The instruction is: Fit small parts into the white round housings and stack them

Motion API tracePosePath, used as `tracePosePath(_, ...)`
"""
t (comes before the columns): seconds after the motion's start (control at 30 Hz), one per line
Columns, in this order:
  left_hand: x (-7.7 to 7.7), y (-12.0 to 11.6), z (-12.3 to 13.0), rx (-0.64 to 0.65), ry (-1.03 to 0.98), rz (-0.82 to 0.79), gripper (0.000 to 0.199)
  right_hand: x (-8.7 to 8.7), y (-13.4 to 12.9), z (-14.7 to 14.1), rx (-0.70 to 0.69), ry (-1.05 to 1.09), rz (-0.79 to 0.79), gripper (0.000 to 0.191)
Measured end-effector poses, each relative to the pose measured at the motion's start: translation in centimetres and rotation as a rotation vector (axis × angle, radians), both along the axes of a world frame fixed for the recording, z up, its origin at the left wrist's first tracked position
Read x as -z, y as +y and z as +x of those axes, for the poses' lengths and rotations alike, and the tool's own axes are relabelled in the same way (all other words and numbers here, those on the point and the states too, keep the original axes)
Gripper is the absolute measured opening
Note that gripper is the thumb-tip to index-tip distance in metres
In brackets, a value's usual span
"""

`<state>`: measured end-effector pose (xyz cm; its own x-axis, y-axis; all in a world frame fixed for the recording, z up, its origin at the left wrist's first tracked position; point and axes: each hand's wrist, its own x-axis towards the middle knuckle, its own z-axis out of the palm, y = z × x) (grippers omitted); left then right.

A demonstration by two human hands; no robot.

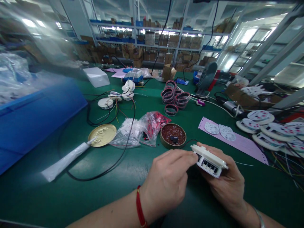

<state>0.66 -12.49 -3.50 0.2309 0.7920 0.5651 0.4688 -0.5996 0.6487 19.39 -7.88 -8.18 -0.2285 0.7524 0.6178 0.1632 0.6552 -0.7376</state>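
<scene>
So: white housing in hand, parts lying loose

The right hand (225, 180) grips a white plastic housing (209, 161) over the green workbench (47, 196); the left hand (166, 180) pinches its far end. Farther off, a round tin (163, 138) holds dark red granules (178, 134) and a black part (174, 138); black-and-red rings (175, 98) sit stacked.

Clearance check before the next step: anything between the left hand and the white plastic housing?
Nothing visible. The fingertips of the left hand reach the edge of the white plastic housing, held in the right hand. A thin black wire lies beyond the housing, not between them.
</scene>
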Motion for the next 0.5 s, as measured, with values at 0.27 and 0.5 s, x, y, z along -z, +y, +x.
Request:
tracePosePath(0.27, 0.5, 0.2, 0.2, 0.005, 0.054, 0.065, 0.036, 0.6, 0.0, 0.4, -0.061, 0.024, -0.062, 0.045)
tracePosePath(0.5, 0.1, 0.4, 0.0, -0.026, -0.102, 0.082, 0.035, -1.2, -0.6, -0.6, -0.015, 0.057, -0.071, 0.038)
